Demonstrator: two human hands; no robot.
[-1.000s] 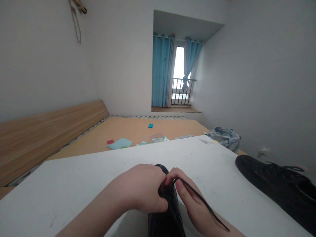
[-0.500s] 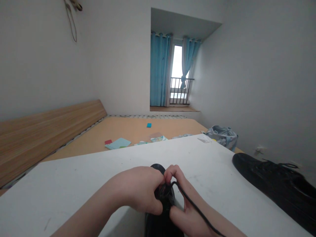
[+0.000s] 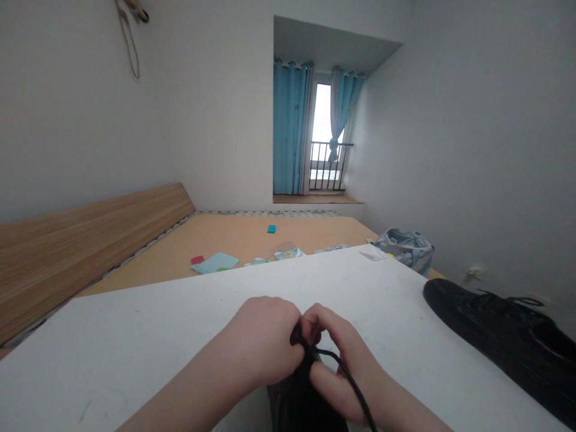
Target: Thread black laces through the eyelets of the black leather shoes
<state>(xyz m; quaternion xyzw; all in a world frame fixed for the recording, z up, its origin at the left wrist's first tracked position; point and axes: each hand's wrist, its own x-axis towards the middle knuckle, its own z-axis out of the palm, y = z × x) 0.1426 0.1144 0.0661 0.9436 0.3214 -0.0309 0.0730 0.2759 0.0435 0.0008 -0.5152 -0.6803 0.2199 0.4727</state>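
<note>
A black leather shoe (image 3: 299,402) stands at the near edge of the white table (image 3: 135,354), its toe pointing toward me and mostly hidden by my hands. My left hand (image 3: 265,342) is closed over the top of the shoe, pinching the lacing. My right hand (image 3: 337,360) sits beside it, fingers curled around a thin black shoelace (image 3: 348,375). The lace runs down past my right wrist. A second black shoe (image 3: 490,327) lies on the table's right side, with its lace on top.
Beyond the table lies a low wooden bed base (image 3: 252,240) with a headboard (image 3: 90,240) along the left, holding scattered cards and papers. A patterned bag (image 3: 405,249) sits at the far right corner. Blue curtains (image 3: 292,129) frame a balcony door.
My hands have drawn closer together over the shoe, and my right hand now covers more of the lacing. The lace's loose length has shifted toward my right wrist. The view has barely moved.
</note>
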